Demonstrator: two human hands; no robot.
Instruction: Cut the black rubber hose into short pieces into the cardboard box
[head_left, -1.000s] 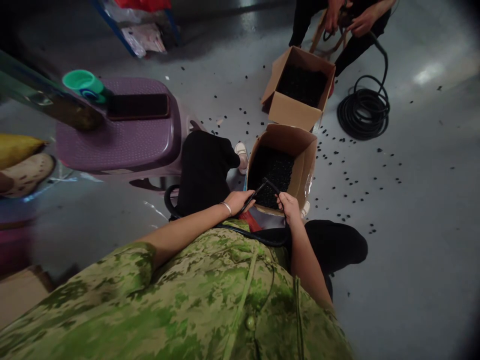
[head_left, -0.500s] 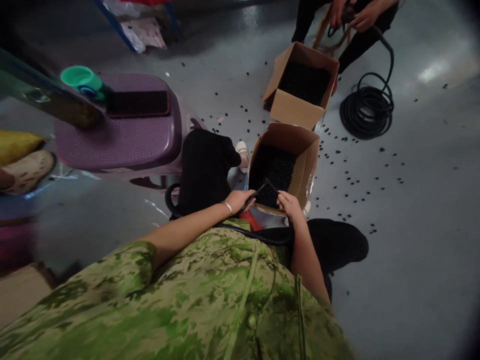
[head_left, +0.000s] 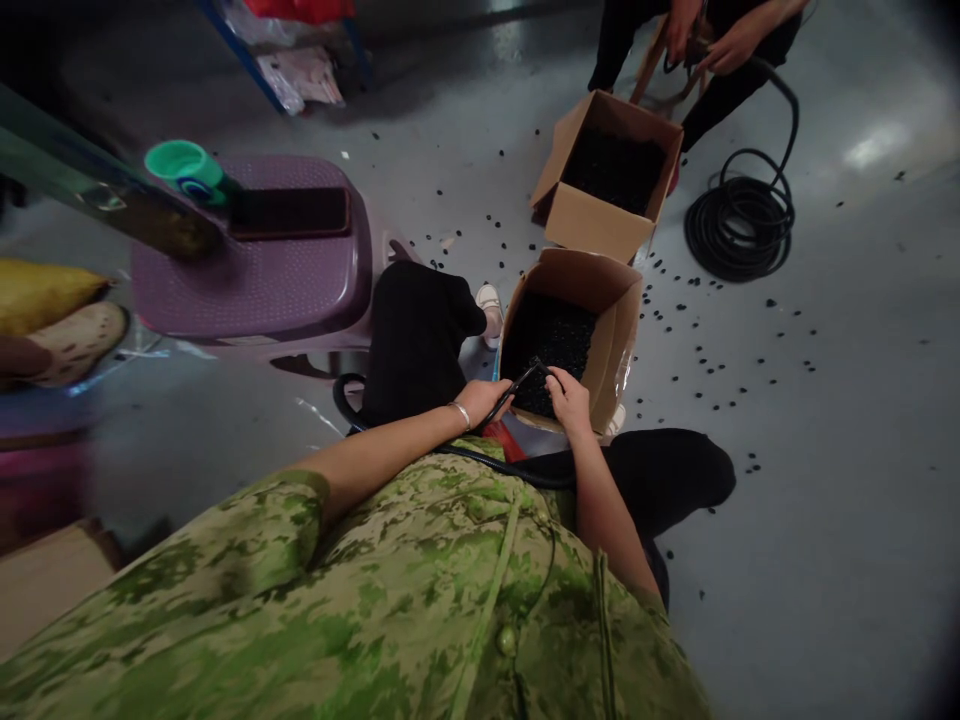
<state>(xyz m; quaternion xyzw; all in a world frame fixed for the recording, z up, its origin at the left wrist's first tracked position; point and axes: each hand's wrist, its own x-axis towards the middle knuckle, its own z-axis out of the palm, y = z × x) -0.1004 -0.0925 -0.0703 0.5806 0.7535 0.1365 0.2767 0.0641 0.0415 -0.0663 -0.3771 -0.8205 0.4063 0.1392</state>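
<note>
Over the near edge of an open cardboard box (head_left: pixel 619 330) I hold both hands close together. My left hand (head_left: pixel 484 402), with a silver bracelet at its wrist, is closed around a slim black length that looks like hose. This length slants up to a point just short of my right fingers. My right hand (head_left: pixel 568 400) is closed in a pinch at its upper end; the exact grip is too small to make out. A black hose (head_left: pixel 495 463) lies across my lap and loops beside my left knee. Many small black pieces (head_left: pixel 555 335) fill the bottom of the box.
Another box (head_left: pixel 600 222) of black pieces stands just beyond, before a seated person whose hands (head_left: pixel 731 48) work on a hose. A hose coil (head_left: pixel 739 230) lies on the floor among scattered pieces. A purple stool (head_left: pixel 262 285) at left bears a green cup (head_left: pixel 187 170) and a phone (head_left: pixel 292 213).
My right hand has moved slightly left and up, nearer my left hand, and the angled gap between them has narrowed. The whole view has shifted a little.
</note>
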